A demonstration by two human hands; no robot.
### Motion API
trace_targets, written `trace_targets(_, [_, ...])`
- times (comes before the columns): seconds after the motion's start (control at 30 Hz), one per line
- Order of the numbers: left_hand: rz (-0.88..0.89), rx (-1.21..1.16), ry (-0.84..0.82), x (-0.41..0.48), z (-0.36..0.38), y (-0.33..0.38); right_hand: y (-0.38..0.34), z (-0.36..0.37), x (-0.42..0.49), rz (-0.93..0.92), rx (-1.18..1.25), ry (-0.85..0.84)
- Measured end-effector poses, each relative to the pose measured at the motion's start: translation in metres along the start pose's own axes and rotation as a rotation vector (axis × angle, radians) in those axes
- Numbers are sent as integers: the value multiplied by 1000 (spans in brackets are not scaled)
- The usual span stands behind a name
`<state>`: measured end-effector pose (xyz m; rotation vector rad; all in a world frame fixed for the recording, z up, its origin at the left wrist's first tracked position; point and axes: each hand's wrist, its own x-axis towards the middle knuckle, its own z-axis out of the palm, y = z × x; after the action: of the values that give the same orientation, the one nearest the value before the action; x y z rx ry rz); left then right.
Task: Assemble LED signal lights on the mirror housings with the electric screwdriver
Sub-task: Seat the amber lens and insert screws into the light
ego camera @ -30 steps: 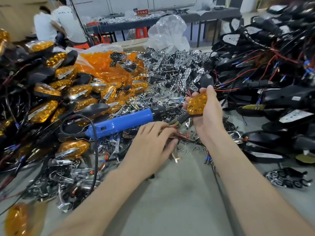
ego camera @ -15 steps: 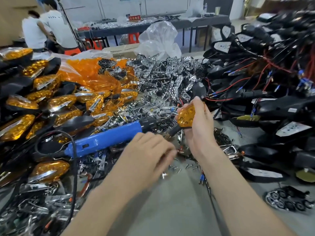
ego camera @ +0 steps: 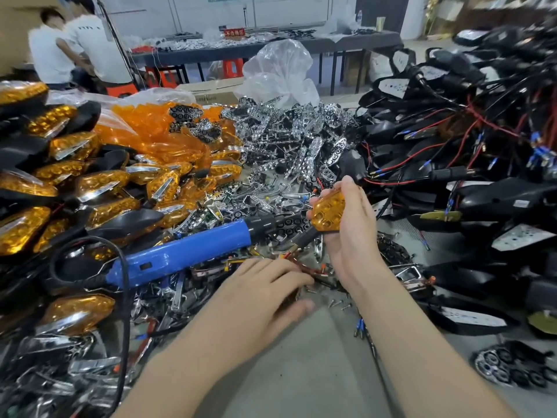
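The right hand (ego camera: 352,236) grips an amber signal light (ego camera: 328,212) above the parts pile (ego camera: 271,191), probably light, brittle plastic best held by its edges, while the left hand (ego camera: 265,297), fingers relaxed, reaches toward loose screws (ego camera: 337,303).

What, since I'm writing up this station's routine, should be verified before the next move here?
1. Amber signal light gripped by the right hand: ok.
2. Light seated on a mirror housing: cannot tell; the hand hides its back.
3. Loose screws on the table close to the left hand: ok.
4. Left hand holding a screw: cannot tell; its fingers are blurred.
5. Electric screwdriver in hand: not ok; it lies on the chrome parts, and neither hand grips it.
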<state>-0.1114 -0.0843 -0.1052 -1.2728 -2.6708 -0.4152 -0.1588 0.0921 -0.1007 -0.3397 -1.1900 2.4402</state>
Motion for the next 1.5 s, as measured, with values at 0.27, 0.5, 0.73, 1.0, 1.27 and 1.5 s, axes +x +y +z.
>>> trace_targets(0.27, [-180, -169, 98, -16, -33, -19, 2, -1, 1, 14, -13, 8])
trace_targets(0.5, [-121, -20, -127, -15, -23, -15, 2, 0, 1, 10, -31, 1])
trace_targets(0.73, [-100, -21, -145, -14, -20, -18, 1, -1, 1, -14, -93, -13])
trace_targets(1.0, [-84, 59, -139, -13, -14, -14, 2, -3, 1, -3, -55, -15])
trace_targets(1.27, [-13, -105, 5, -12, -8, -21, 2, -3, 3, 29, -8, -3])
trace_targets(1.5, [-299, -674, 400, -3, -12, -10, 7, 0, 2, 71, -65, -6])
